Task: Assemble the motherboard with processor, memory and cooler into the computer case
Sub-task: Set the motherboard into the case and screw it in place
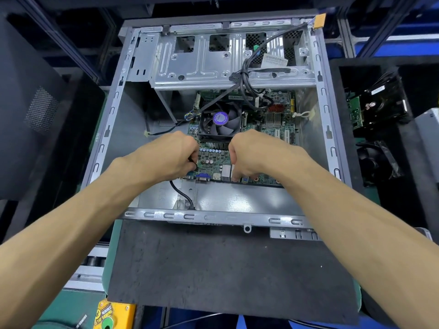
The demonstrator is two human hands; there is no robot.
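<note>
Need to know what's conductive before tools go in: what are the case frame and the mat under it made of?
Case frame: looks like bare sheet metal, grey and glossy, with stamped slots and light glare. Mat: likely rubber or foam, matte black, scuffed, no reflections.

Drive cage [232,67] + cables [244,79] block case [107,134] top; left bay free.
</note>
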